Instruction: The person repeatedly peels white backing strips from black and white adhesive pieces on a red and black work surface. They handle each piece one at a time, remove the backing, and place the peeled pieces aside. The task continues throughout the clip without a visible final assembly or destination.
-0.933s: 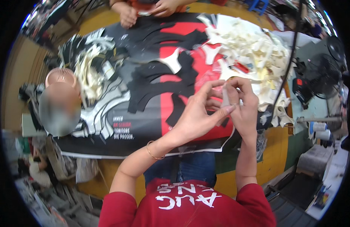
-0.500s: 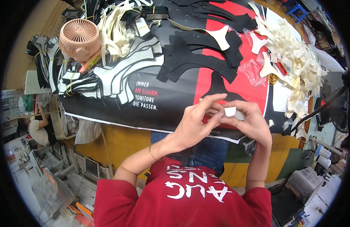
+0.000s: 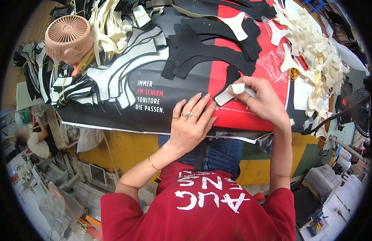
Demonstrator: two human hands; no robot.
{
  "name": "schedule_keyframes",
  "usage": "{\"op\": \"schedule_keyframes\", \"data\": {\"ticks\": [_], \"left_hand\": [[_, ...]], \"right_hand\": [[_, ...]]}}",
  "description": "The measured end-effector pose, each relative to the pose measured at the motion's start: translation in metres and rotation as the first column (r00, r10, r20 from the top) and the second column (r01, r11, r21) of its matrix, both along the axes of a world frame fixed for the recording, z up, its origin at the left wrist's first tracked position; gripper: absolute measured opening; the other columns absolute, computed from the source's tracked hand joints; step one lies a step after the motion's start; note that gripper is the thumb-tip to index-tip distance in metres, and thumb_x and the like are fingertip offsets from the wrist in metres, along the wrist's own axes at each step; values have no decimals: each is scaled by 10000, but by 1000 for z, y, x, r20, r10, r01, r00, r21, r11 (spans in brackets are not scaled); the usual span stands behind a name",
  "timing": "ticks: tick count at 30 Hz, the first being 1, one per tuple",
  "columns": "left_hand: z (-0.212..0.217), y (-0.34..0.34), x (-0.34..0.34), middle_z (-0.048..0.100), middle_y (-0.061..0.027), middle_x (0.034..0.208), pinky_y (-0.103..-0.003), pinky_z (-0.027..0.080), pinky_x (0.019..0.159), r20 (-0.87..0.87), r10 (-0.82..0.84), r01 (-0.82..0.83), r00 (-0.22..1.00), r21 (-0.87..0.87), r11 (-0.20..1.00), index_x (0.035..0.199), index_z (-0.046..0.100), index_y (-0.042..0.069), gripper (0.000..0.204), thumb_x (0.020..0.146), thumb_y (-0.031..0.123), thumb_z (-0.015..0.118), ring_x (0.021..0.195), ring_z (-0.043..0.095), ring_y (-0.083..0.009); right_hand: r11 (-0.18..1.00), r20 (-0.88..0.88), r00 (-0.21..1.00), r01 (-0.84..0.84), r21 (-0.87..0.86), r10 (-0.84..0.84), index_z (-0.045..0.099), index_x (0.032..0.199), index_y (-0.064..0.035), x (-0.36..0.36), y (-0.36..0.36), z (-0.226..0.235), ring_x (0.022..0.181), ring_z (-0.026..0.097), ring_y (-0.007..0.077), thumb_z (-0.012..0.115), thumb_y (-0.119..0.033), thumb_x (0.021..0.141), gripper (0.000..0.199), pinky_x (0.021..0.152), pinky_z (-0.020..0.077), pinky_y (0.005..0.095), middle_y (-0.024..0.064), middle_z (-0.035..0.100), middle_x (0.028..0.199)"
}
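My left hand (image 3: 192, 120) lies on the black and red printed sheet, palm down with its fingers stretched out and nothing in them. To its right, my right hand (image 3: 260, 98) pinches a white cut piece (image 3: 225, 97) between thumb and fingers. One end of this piece curls up at the fingertips, while the other reaches down onto the red part of the sheet. It lies over part of a black cut piece (image 3: 231, 76), whose rest is hidden by the right hand. Beyond lies a stack of overlapping black cut pieces (image 3: 218, 54).
White pieces edged in black (image 3: 133, 64) lie at the left, beside a pink fan (image 3: 67, 38) and tied bundles. A heap of cream pieces (image 3: 314, 52) covers the right side, next to crumpled clear plastic (image 3: 270, 66). Another person (image 3: 39, 142) is at far left.
My hands have come apart. The left has let go and now rests flat on the sheet; the right has carried the white piece up and onto the black piece.
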State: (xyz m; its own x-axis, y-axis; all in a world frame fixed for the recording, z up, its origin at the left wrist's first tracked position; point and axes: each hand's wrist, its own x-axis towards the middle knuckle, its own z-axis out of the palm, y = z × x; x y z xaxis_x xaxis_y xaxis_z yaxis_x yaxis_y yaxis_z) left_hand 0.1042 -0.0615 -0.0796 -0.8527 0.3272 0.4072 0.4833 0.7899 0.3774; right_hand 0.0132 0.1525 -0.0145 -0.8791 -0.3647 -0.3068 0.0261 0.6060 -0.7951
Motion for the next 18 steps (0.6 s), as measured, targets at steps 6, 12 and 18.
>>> {"op": "schedule_keyframes", "data": {"ticks": [6,12,18], "left_hand": [[-2,0,1,618,-67,1322,-435,376,1023,4,-3,3,1000,5,1000,1157,689,92,345,838,212,742,1226,568,-241],[-2,-1,2,612,-74,1326,-440,346,1048,27,-9,8,1000,34,999,1207,665,106,395,839,226,743,1234,560,-239],[3,3,3,558,-97,1390,-427,288,1093,91,-4,9,996,-56,998,1294,637,152,487,839,294,740,1281,506,-258]], "right_hand": [[999,0,1000,-9,35,10,694,961,5,0,-2,0,644,475,70,681,-144,941,151,580,408,284,22,615,698],[999,-60,998,-31,37,33,692,984,7,0,-3,-1,636,496,81,677,-147,941,161,589,427,284,32,620,705],[995,-43,999,-15,95,19,684,999,9,2,-3,-1,678,572,114,685,-138,932,162,636,473,302,75,660,743]]}}
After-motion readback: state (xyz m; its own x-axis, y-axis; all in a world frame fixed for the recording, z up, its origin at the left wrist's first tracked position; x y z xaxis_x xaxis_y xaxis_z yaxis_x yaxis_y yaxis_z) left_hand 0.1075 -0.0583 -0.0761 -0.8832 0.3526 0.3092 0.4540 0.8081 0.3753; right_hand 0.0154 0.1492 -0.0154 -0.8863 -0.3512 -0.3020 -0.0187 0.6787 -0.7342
